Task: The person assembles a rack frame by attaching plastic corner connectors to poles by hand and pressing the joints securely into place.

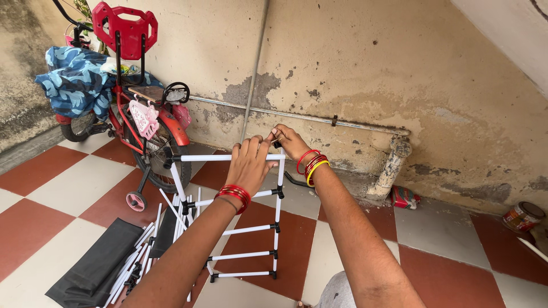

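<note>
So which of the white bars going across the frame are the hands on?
The top one. The left hand lies over it and the right hand pinches its right corner; the four lower bars hang untouched.

A home's tiled yard: a child's bicycle [134, 108] parked by a stained wall [354, 68] with pipes [297, 116].

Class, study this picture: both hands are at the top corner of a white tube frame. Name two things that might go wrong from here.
1. Both hands, left hand and right hand, work at one top corner of the white tube frame with black plastic joints; nothing steadies its lower end, so it may tip or twist.
2. Loose white tubes lie on the red and white checked floor by the frame; stepping on one might cause a slip.
</note>
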